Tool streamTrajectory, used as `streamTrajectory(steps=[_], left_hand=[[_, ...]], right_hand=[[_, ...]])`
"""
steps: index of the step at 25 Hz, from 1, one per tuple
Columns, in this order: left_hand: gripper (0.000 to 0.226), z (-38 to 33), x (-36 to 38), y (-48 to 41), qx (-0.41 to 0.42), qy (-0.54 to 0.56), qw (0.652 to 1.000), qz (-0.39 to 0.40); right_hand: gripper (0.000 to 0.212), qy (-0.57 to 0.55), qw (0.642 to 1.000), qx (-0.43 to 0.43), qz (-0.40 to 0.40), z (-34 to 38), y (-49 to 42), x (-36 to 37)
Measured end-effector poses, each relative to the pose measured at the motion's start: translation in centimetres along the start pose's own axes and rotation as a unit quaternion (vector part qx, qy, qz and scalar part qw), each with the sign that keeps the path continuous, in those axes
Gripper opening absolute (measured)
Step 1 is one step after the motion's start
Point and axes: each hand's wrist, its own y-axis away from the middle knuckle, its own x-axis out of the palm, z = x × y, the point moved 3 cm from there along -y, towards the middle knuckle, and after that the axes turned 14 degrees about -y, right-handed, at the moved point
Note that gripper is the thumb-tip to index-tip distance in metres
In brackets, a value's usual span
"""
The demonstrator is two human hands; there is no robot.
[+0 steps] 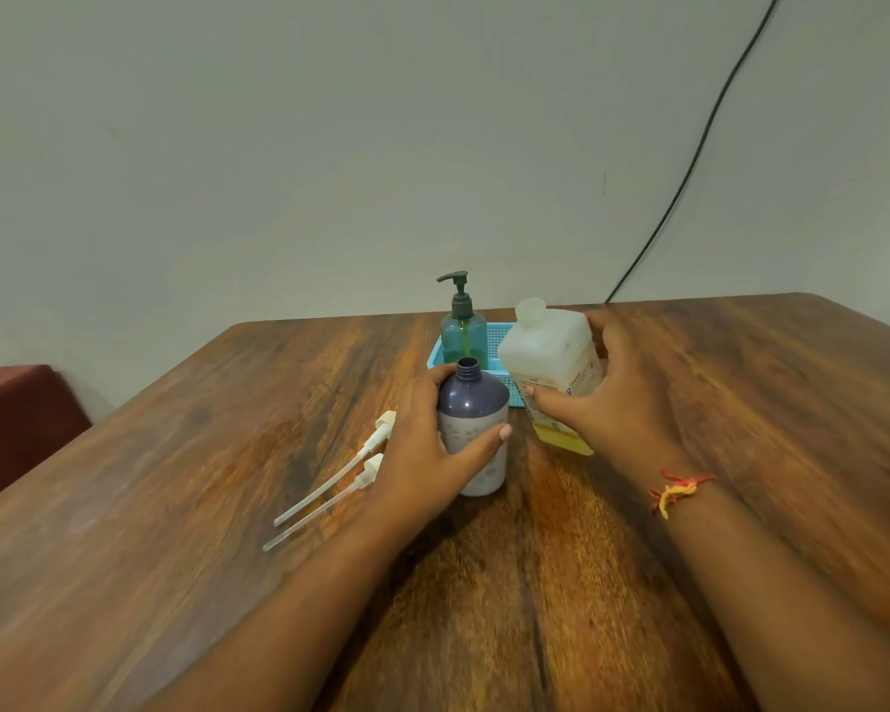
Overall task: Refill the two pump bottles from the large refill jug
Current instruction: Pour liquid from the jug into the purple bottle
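Note:
A purple bottle (pixel 476 411) with an open neck stands upright on the wooden table (pixel 227 454). My left hand (pixel 422 449) grips its body from the left. My right hand (pixel 623 398) grips the large translucent refill jug (pixel 548 362), which is tilted to the left with yellow liquid pooled at its base and a cap on its neck. Two white pump heads (pixel 361 465) with long tubes lie side by side left of the purple bottle. A green pump bottle (pixel 463 331), pump fitted, stands in a blue basket (pixel 499 341) behind.
The table's back edge runs along a pale wall. A black cable (pixel 689 167) hangs down the wall at the right. A dark red seat (pixel 16 418) sits beyond the table's left edge. A red and yellow thread (pixel 676 490) is tied on my right wrist.

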Motion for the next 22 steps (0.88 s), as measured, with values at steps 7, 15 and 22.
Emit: streamTrajectory(steps=[7,15,22], left_hand=[[0.07,0.1,0.0,0.0,0.035,-0.026,0.999,-0.028],[0.067,-0.9,-0.4,0.3,0.05,-0.015,0.998,-0.023],[0.069,-1.0,-0.3,0.4,0.041,0.026,0.999,-0.012]], right_hand=[[0.083,0.11,0.99,-0.085,-0.006,1.1,0.2,-0.2],[0.079,0.173,0.975,-0.139,-0.024,1.6,0.2,-0.2],[0.08,0.189,0.969,-0.158,-0.016,1.9,0.3,0.0]])
